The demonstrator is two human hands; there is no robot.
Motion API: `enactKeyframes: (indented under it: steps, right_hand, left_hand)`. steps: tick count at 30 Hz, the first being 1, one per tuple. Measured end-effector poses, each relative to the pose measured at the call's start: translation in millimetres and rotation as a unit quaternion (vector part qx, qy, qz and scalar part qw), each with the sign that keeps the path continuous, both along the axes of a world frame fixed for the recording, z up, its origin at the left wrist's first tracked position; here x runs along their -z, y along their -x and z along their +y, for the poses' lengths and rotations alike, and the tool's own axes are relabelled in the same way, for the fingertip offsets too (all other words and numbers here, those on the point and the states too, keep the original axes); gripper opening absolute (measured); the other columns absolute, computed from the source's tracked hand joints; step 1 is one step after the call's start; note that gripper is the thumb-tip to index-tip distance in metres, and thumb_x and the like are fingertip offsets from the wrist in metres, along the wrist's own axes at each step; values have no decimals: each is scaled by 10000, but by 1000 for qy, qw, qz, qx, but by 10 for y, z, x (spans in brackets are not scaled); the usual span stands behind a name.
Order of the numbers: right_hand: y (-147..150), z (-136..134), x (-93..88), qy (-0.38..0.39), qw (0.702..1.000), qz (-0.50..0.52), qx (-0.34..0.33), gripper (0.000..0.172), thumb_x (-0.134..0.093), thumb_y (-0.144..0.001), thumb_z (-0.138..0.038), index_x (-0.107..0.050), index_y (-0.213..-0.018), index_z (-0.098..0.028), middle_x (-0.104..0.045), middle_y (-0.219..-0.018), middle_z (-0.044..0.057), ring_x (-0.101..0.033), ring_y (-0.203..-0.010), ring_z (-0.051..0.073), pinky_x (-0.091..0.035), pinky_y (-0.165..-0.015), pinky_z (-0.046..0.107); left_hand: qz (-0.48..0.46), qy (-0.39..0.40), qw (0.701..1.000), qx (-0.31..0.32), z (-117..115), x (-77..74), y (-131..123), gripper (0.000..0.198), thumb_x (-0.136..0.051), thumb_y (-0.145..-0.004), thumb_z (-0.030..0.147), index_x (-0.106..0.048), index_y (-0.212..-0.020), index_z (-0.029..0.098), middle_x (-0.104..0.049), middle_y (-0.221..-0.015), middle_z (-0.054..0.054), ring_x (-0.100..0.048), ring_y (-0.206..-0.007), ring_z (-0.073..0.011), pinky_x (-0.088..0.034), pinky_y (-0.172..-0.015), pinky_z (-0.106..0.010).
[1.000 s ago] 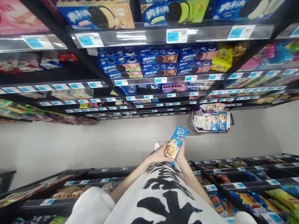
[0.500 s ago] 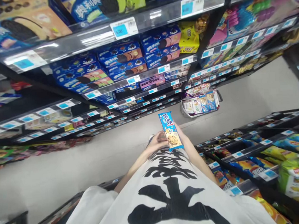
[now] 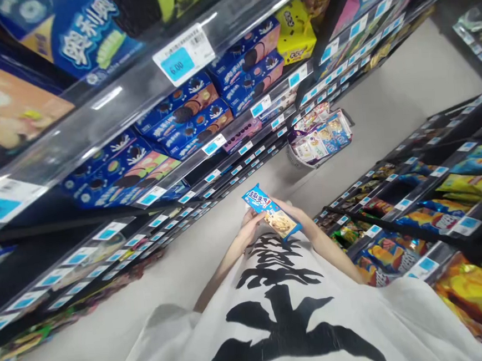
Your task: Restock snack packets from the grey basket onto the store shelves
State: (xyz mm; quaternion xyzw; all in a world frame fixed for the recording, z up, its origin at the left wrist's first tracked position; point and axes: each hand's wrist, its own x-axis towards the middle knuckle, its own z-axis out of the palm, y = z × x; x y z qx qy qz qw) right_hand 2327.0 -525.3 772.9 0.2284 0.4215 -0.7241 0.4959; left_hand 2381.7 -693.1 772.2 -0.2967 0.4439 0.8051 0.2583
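A blue packet of chocolate chip cookies [image 3: 272, 211] is held in front of my shirt, its printed face turned up and its long side slanting down to the right. My left hand [image 3: 251, 220] grips the packet's left edge, with the fingers partly hidden by it. On the other side, my right hand [image 3: 295, 210] is closed around the right edge, and most of its fingers are out of sight beneath the packet.
Shelves of blue cookie boxes [image 3: 195, 123] rise at the left, with a shelf edge and price tag [image 3: 184, 54] close by. A basket [image 3: 300, 156] filled with snack packs stands on the floor ahead. Chip bags [image 3: 391, 252] fill the shelves at my right.
The packet has tilted, its top end swinging left, with both hands still on it. My view has turned, and the upper left shelf looks nearer.
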Motion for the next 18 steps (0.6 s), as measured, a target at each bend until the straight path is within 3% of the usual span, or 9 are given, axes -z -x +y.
enactKeyframes:
  steps: [3, 6, 9, 13, 15, 18]
  right_hand:
    - [-6, -86, 91, 37, 996, -78, -16, 687, -400, -979, -674, -675, -1098, -56, -754, -1030, 137, -711, -969, 236, -539, -921, 404]
    - [-137, -23, 279, 37, 994, -62, 79, 719, -411, -940, -730, -644, -1199, -101, -729, -1153, 148, -710, -1002, 249, -563, -887, 413]
    - [-415, 60, 513, 33, 987, -36, 150, 828, -542, -780, -841, -622, -1269, -178, -682, -1272, 159, -702, -1036, 304, -601, -772, 419]
    - [-817, 27, 877, -100, 975, 21, 196, 805, -818, -642, -660, -611, -1283, -220, -708, -1204, 98, -703, -973, 254, -595, -759, 346]
    - [-952, -38, 1083, -167, 965, 33, 200, 727, -852, -658, -553, -626, -1256, -206, -731, -1093, 72, -699, -890, 219, -590, -748, 324]
    - [-1075, -138, 1415, -208, 950, 51, 229, 651, -825, -712, -512, -632, -1243, -188, -734, -1022, 61, -679, -823, 193, -581, -730, 309]
  left_hand:
    - [-23, 9, 1000, -19, -276, 127, 83, 487, -897, -644, 321, -657, -1039, 166, -715, -1039, -58, -663, -940, -186, -507, -898, -339]
    - [-51, 15, 998, -40, -457, 279, 135, 458, -886, -656, 318, -659, -1026, 176, -704, -1073, -55, -652, -1009, -191, -492, -959, -363]
    - [-78, 33, 996, -38, -535, 456, 170, 467, -890, -649, 324, -658, -1029, 181, -702, -1078, -59, -651, -1039, -206, -488, -993, -401]
    - [-92, 81, 992, -15, -480, 756, 158, 508, -878, -670, 365, -646, -1089, 197, -702, -1127, -74, -649, -1102, -232, -492, -1012, -429]
    - [-98, 89, 991, 11, -395, 928, 111, 533, -858, -704, 398, -628, -1145, 205, -695, -1179, -90, -653, -1116, -242, -514, -990, -432]
    - [-113, 78, 989, 60, -226, 1204, 5, 628, -863, -707, 403, -592, -1239, 208, -674, -1245, -123, -668, -1112, -273, -553, -944, -437]
